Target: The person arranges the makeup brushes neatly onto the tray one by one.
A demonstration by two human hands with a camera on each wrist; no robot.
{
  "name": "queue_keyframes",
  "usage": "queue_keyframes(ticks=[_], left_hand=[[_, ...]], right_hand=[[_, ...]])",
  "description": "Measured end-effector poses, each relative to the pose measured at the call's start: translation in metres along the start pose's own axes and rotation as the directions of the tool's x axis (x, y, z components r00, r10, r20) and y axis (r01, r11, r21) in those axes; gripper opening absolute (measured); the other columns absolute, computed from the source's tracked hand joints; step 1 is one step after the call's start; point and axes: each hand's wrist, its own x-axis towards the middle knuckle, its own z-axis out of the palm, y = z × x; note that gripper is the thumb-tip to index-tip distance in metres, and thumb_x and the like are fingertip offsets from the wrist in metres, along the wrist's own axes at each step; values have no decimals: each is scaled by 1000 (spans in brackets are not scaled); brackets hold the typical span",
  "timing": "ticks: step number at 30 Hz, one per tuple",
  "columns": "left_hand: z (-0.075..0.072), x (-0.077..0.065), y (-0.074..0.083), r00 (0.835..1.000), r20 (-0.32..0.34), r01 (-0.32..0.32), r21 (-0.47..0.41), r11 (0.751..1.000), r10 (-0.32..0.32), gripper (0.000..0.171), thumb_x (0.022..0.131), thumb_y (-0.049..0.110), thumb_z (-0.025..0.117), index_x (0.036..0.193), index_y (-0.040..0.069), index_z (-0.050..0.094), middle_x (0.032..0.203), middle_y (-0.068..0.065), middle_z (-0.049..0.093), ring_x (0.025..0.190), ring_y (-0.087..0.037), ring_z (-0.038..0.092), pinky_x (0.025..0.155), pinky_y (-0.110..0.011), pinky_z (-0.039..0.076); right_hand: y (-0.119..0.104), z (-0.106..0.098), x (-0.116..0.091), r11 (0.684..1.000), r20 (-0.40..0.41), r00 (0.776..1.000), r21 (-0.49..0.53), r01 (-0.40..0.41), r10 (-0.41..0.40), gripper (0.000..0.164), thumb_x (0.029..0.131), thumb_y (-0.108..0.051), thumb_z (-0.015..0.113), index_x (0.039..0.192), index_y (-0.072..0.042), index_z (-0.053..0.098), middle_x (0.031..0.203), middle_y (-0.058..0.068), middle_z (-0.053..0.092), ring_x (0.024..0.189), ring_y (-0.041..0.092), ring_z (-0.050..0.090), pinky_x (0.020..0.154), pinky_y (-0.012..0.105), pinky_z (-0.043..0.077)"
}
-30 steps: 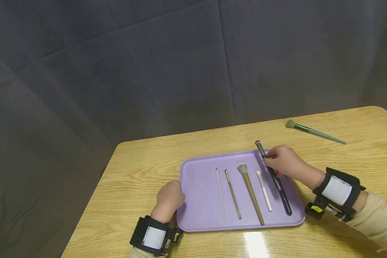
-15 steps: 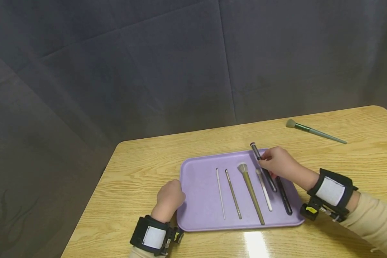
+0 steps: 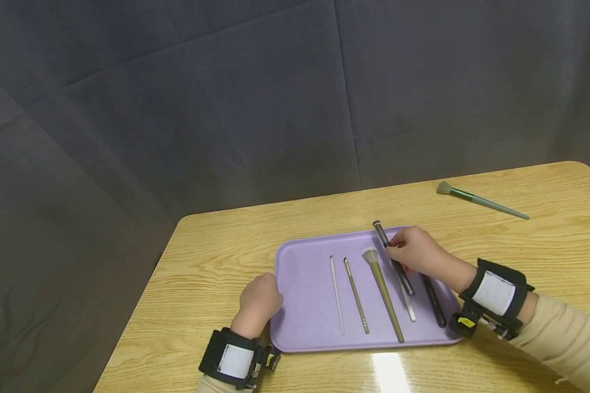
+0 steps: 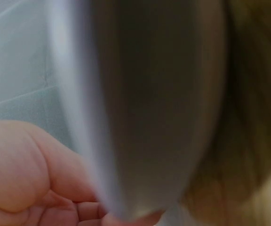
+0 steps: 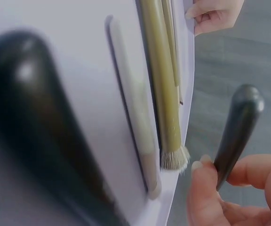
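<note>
My right hand (image 3: 413,252) pinches a dark makeup brush (image 3: 403,279) above the right part of the lilac tray (image 3: 300,284). Its thumb and fingers close on the handle in the right wrist view, where the brush's rounded black end (image 5: 243,113) sticks up. Below it, a white-handled brush (image 3: 411,312) is partly covered in the head view. A black brush (image 3: 435,303) lies at the tray's right side, an olive brush (image 3: 387,300) further left. My left hand (image 3: 259,299) grips the tray's left edge, fingers curled at the rim (image 4: 79,94) in the left wrist view.
Two thin brushes, one olive-handled (image 3: 357,300) and one white (image 3: 336,297), lie side by side mid-tray. A green brush (image 3: 487,203) rests on the wooden table (image 3: 216,245) at the back right. A dark curtain (image 3: 275,109) hangs behind.
My right hand has carried the dark brush leftward, from over the black brush to over the white-handled one. The left hand and the tray have stayed put.
</note>
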Motion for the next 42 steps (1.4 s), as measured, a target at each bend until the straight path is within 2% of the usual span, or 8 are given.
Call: queue_keyframes(ticks=[3,17,23,32,42], left_hand=[[0,0,0,1000,2,4,-4,1000,-4,7,76,-2,54,80,-6,58,62,-10,51,51,-20,48,43,-31,39],[0,1,0,1000,13,11,1,1000,-11,8,77,-2,54,82,-6,58,63,-10,52,52,-20,49,44,-32,41],[0,1,0,1000,9,8,-3,1000,-8,8,77,-2,54,81,-6,58,63,-11,52,51,-20,49,44,-32,41],[1,2,1,1000,12,11,-2,1000,-11,7,77,-2,53,80,-6,58,61,-10,51,51,-20,49,43,-31,41],[1,2,1,1000,18,15,3,1000,-15,6,77,-1,53,79,-5,58,62,-10,51,51,-20,49,43,-32,41]], right_hand=[[-2,2,1,1000,6,1000,4,-5,5,25,84,-9,56,98,12,58,65,7,54,49,16,51,47,31,45],[-4,10,3,997,-31,997,-4,72,-72,18,82,-8,59,87,9,62,51,2,51,42,18,51,42,30,42],[-6,13,2,999,0,999,2,42,-42,23,83,-9,57,94,12,59,52,2,50,42,17,51,44,28,40],[-10,17,3,999,11,999,32,43,-43,18,82,-8,57,88,8,60,51,2,49,42,16,50,43,28,41],[-11,26,3,998,46,999,56,20,-22,24,84,-8,57,97,12,58,54,3,51,42,15,50,43,28,41]])
